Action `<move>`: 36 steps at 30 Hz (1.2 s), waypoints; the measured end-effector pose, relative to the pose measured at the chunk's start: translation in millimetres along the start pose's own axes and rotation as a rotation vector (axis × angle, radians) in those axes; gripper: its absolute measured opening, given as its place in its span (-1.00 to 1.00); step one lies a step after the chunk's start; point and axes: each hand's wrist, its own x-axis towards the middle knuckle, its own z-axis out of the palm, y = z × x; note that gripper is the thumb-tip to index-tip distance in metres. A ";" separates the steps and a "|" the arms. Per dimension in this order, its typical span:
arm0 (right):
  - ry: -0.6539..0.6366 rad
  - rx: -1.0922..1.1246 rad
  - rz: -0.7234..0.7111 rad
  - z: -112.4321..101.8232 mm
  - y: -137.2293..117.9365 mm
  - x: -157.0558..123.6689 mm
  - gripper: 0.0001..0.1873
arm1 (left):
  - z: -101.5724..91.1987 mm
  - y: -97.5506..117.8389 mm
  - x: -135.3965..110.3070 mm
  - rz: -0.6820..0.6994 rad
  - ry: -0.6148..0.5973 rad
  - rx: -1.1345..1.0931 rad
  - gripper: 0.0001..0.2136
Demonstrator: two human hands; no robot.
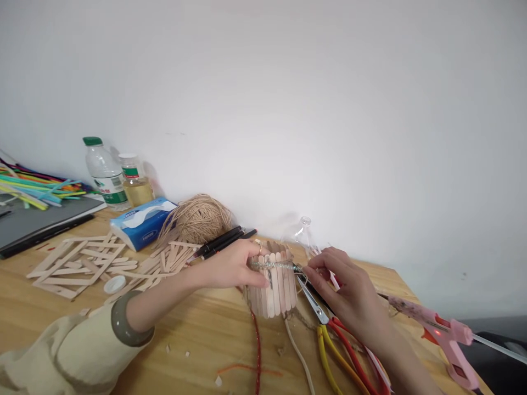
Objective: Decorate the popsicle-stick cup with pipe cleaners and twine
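A round holder made of upright popsicle sticks (pixel 272 299) stands at the table's middle. My left hand (pixel 236 266) grips its left side, thumb in front and fingers behind the rim. Across the upper part of the sticks runs a glittery silvery cord (pixel 280 265). My right hand (pixel 343 282) pinches the cord's end just right of the holder. Below hang a red glittery cord (pixel 257 351) and a white cord (pixel 298 351). Scissors with yellow handles (pixel 323 351) and a red-handled pair (pixel 349 354) lie beneath my right hand.
A pink glue gun (pixel 436 323) lies at the right edge. Loose popsicle sticks (pixel 88 266), a twine ball (pixel 203 219), a tissue pack (pixel 144 222) and black pens (pixel 220 241) are on the left. Bottles (pixel 107 175) and a clear glass vessel (pixel 303 236) stand near the wall.
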 end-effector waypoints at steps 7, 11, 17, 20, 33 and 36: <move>-0.008 0.021 0.054 4.1 4.3 0.0 -0.81 | 3.0 1.7 1.1 0.083 0.068 0.084 -0.91; -0.011 0.007 0.057 3.4 5.3 0.2 -0.81 | 4.6 4.8 -0.2 0.092 0.065 0.158 -0.94; -0.023 -0.005 0.065 2.4 5.1 0.7 -0.81 | 6.3 8.6 -3.0 0.064 0.061 0.237 -0.89; -0.023 -0.008 0.068 1.5 6.0 0.6 -0.82 | 6.5 11.1 -4.1 0.061 0.046 0.253 -0.86; -0.204 0.361 0.274 -0.7 13.3 0.2 -0.67 | -0.5 7.5 -2.2 0.183 -0.094 -0.032 -0.88; -0.287 0.587 0.300 0.7 16.8 2.1 -0.74 | -1.1 3.1 -1.6 0.188 -0.139 -0.112 -0.86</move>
